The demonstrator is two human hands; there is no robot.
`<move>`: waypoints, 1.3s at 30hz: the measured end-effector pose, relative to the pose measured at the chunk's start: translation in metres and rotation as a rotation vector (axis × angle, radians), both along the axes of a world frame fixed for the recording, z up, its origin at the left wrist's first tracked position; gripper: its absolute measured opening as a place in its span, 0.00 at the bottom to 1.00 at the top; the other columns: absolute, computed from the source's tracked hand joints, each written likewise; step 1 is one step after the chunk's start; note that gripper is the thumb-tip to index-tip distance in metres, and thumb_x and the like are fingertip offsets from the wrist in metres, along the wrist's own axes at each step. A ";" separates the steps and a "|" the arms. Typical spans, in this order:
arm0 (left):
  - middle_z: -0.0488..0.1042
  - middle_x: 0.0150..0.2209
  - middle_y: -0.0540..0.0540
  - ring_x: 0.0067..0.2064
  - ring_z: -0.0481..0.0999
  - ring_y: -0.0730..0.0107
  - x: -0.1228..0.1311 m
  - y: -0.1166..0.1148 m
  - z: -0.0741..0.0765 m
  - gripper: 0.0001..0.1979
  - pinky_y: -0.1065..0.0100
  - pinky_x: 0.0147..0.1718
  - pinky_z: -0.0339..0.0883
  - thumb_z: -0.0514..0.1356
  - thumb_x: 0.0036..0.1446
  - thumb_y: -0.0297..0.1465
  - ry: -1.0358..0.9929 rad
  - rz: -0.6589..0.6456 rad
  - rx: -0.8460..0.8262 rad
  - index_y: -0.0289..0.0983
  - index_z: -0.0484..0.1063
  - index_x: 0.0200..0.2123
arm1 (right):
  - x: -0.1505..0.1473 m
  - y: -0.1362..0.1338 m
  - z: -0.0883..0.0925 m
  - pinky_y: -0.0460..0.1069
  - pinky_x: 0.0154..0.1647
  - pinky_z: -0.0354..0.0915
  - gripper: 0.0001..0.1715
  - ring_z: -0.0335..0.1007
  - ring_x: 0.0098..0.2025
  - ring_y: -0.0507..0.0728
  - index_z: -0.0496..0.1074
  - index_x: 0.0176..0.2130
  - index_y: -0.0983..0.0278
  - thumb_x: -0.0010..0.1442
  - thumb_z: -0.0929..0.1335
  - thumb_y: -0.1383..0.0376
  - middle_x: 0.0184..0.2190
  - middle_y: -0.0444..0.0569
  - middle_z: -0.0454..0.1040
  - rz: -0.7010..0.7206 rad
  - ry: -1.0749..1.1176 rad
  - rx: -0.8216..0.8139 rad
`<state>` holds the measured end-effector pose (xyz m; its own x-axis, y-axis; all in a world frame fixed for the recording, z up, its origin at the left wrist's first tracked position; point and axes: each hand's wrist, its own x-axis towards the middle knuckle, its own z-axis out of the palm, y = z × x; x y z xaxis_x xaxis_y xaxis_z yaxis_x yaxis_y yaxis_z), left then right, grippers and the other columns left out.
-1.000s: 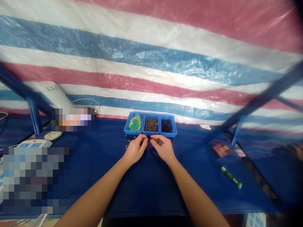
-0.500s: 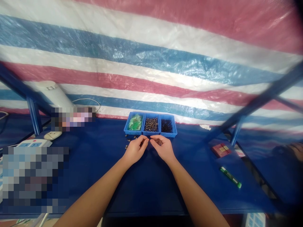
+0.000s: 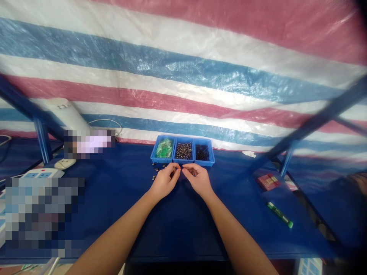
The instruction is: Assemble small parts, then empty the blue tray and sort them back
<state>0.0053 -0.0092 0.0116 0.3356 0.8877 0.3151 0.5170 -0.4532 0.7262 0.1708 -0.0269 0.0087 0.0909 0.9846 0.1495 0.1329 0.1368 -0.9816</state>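
My left hand and my right hand meet fingertip to fingertip above the blue table, just in front of three joined blue bins. Both are closed in a pinch; whatever sits between the fingertips is too small or hidden to name. The left bin holds green and clear plastic pieces. In the middle bin lie many small brassy metal parts. Dark screw-like pieces fill the right bin. A few small metal-and-black parts lie loose beside my left hand.
On the right are a dark red box and a green tube-like item. To the left stand a white cylinder, a computer mouse and a white power strip. Blue frame bars slant up at both sides, before a striped tarp.
Both hands stay pinched together at nearly the same spot, with only a slight shift of the fingers. The whole view has moved a touch; nothing else visibly differs.
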 end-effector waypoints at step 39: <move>0.70 0.25 0.54 0.27 0.70 0.75 -0.001 0.001 0.001 0.09 0.73 0.29 0.61 0.53 0.64 0.37 -0.040 -0.033 -0.059 0.39 0.68 0.40 | 0.001 0.002 -0.005 0.50 0.36 0.70 0.11 0.74 0.33 0.56 0.78 0.39 0.63 0.55 0.71 0.62 0.33 0.49 0.79 0.051 0.071 0.008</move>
